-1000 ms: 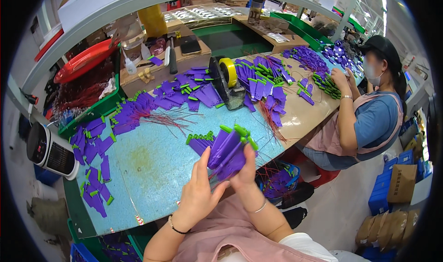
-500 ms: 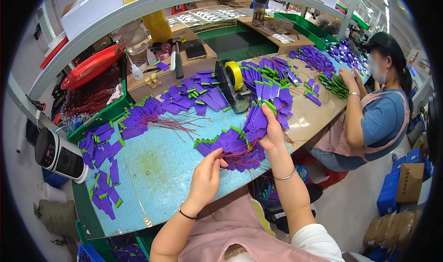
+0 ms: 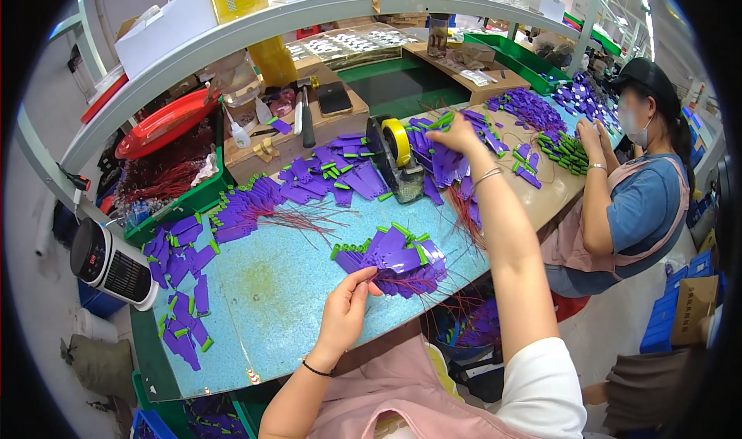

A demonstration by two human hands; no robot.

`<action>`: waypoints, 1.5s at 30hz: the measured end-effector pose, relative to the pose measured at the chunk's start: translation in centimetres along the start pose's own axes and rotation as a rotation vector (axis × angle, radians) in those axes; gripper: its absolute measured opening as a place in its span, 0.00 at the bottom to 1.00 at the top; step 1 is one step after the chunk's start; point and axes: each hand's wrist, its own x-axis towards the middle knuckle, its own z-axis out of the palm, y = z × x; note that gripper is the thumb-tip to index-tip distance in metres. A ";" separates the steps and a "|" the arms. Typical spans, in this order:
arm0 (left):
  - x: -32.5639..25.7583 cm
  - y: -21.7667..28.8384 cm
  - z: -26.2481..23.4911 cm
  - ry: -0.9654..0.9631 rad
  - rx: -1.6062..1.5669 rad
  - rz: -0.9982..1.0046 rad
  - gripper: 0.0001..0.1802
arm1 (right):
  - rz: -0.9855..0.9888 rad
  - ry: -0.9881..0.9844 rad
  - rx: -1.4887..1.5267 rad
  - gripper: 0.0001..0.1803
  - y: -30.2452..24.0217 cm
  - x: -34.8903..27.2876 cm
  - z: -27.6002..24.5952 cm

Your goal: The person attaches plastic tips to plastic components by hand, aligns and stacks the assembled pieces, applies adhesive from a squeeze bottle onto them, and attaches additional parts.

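Observation:
My left hand (image 3: 345,307) is closed in a pinch on thin red wires (image 3: 411,284) at the near edge of a small pile of purple flat pieces with green ends (image 3: 398,252). My right arm reaches across the table. My right hand (image 3: 457,136) is closed at a bunch of purple pieces with green ends (image 3: 444,165) in the far heap, beside the tape dispenser (image 3: 398,149). Its fingers partly hide what they grip. Red wires (image 3: 468,215) trail from that bunch toward the table's near edge.
More purple pieces (image 3: 236,211) lie in rows at left. A small fan heater (image 3: 112,265) stands at the left edge. Behind are a green bin (image 3: 220,184) and a wooden block (image 3: 344,114) with tools and a phone. A co-worker (image 3: 630,199) sits at right. A shelf beam (image 3: 325,23) crosses above.
My right hand has moved up and away with the purple bunch, from beside the near pile to the far heap. My left hand stays by the near pile. The view has shifted slightly.

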 end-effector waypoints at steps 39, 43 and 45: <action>1.1 0.1 -2.6 0.007 0.656 0.449 0.29 | 0.015 0.299 0.211 0.30 1.4 -5.8 -0.9; 2.6 -2.4 -5.2 -0.101 0.778 0.365 0.39 | 0.175 0.227 -0.040 0.44 1.5 -5.6 1.2; 3.4 -3.2 -5.5 -0.190 0.755 0.348 0.43 | 0.021 0.517 -0.099 0.38 -0.2 -7.4 1.5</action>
